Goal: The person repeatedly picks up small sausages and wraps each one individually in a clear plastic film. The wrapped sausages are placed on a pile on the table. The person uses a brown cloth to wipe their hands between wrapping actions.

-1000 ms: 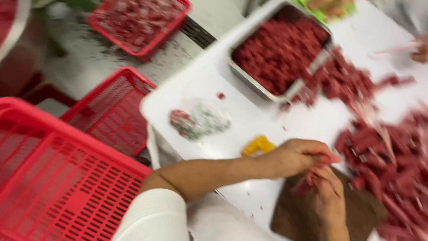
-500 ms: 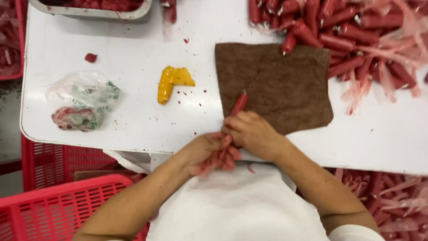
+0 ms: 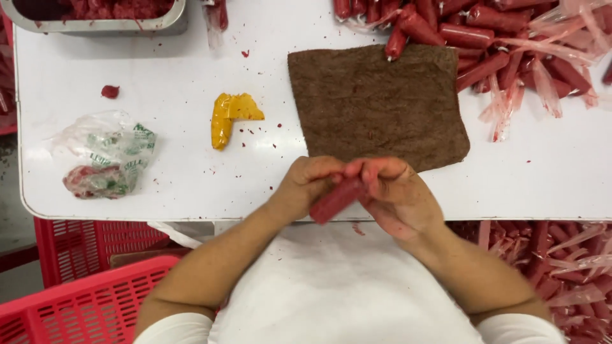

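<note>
Both hands meet at the near edge of the white worktop [image 3: 159,76], just in front of the person's white apron. The left hand [image 3: 305,185] is curled with its fingers closed on the upper end of a short red sausage in a glossy casing [image 3: 336,199], and the right hand [image 3: 398,194] is wrapped round the same end from the other side, fingertips pinching at the top. The sausage slants down to the left, its lower end free of both hands.

It looks light and small, firm enough to keep its shape while held by one end, yet probably soft under a hard squeeze. The casing looks smooth and shiny and is likely greasy, so it may slip; a hold round the middle of the body seems surer than a pinch at the tapered tip.

Just beyond the hands lies a brown rough-textured rectangular mat [image 3: 382,102]. Far right is a heap of similar red sausages with loose clear plastic wrappers [image 3: 503,44]. To the left lie a yellow crumpled scrap [image 3: 229,114] and a clear printed plastic bag holding a red lump [image 3: 105,159]. A metal tray of red meat [image 3: 102,16] sits at the far left corner, and red plastic crates [image 3: 76,299] stand below the worktop's near left.
</note>
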